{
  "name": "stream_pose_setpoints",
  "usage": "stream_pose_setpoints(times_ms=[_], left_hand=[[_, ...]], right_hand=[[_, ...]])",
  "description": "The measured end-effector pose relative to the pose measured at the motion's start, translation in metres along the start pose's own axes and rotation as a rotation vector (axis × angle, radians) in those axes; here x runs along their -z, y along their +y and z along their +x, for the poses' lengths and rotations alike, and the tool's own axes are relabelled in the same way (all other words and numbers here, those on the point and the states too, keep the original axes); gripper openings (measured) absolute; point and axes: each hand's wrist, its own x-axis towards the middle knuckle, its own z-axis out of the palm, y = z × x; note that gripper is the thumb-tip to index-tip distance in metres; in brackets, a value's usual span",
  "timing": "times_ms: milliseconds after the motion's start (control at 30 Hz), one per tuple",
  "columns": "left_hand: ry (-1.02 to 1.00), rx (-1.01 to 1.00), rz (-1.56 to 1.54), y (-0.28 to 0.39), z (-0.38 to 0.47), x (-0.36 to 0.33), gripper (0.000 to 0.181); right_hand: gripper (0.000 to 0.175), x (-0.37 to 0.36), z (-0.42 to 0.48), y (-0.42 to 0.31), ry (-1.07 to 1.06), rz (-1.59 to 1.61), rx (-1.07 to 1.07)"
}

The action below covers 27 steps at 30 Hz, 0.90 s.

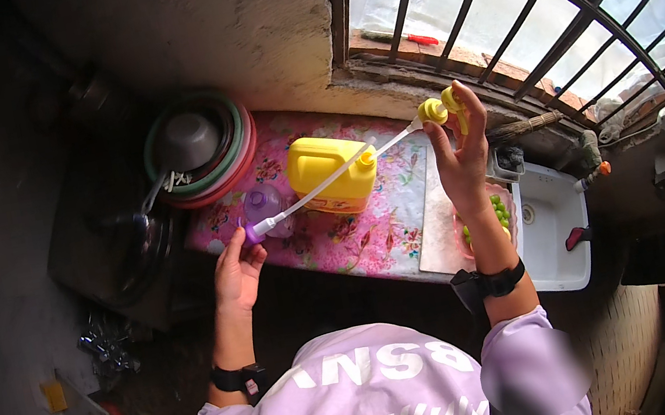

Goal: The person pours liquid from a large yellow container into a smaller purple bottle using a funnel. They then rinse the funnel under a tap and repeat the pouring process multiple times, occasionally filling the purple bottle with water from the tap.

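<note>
My left hand point(241, 274) grips a purple pump dispenser head point(255, 232) by its top, its white tube slanting up to the right across the jug. In my right hand point(461, 151) is a yellow pump head point(434, 111), and its tube runs down left to the mouth of the yellow plastic jug point(322, 166); whether the tip is inside cannot be told. The jug stands upright on the floral tablecloth point(366, 246). Left of it, a clear purple-tinted bottle point(261, 202) stands with an open neck, partly behind the purple pump.
Stacked basins point(251, 148) with a metal bowl point(190, 140) stand at the table's left end. On the right are a pale board point(434, 236), a pink basket point(507, 196) of green fruit and a white sink point(559, 261). A barred window is above, with a hand brush point(525, 125) below it.
</note>
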Motion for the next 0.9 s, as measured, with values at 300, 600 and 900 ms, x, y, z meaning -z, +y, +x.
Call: stream_pose_setpoints(times_ms=[300,600,900], left_hand=[[0.035,0.079,0.026,-0.005,0.006,0.001,0.012],[-0.125,0.236,0.145,-0.021,0.016,-0.026,0.015],[-0.455,0.7,0.295,-0.185,-0.056,-0.144,0.028]], right_hand=[[0.062,0.009,-0.015,-0.016,0.148,0.114,-0.083],[0.071,0.121,-0.068,-0.068,0.403,0.096,-0.222],[0.068,0.323,-0.2,-0.084,0.969,0.121,-0.359]])
